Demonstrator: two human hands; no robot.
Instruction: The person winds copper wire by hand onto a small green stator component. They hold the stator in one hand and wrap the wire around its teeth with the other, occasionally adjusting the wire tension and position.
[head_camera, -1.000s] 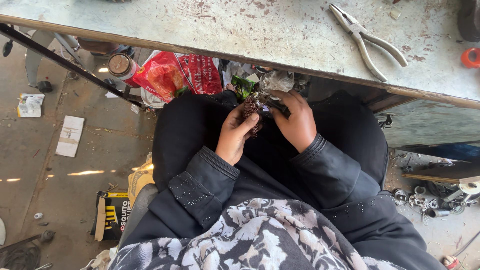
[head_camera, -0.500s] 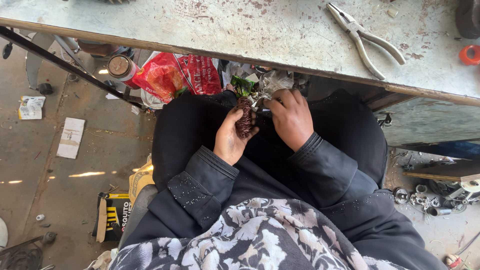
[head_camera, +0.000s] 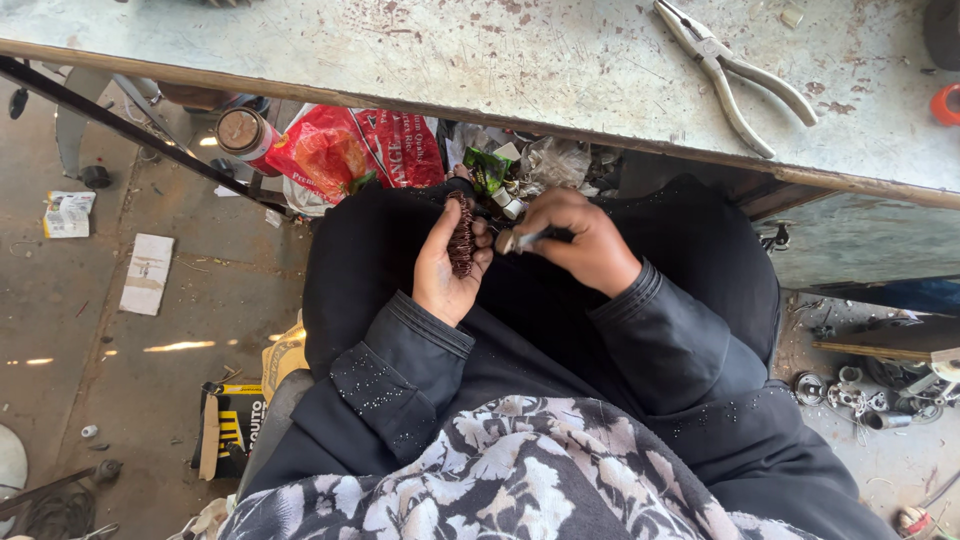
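At frame centre, the left hand (head_camera: 445, 265) grips a reddish-brown wound coil (head_camera: 461, 236) upright; the right hand (head_camera: 580, 240) pinches what seems a small tool (head_camera: 520, 240) beside it. Steady coil, short strokes.

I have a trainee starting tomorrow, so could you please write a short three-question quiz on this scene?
1. True or false: the pliers are in the right hand.
2. What does the left hand hold? A) a red bag B) a reddish-brown wire coil C) a white card
3. Fill in: the red bag lies under the edge of the ____.

Key:
1. False; the pliers lie on the workbench, apart from both hands, and the right hand grips a small metal piece.
2. B, the wire coil.
3. Workbench.
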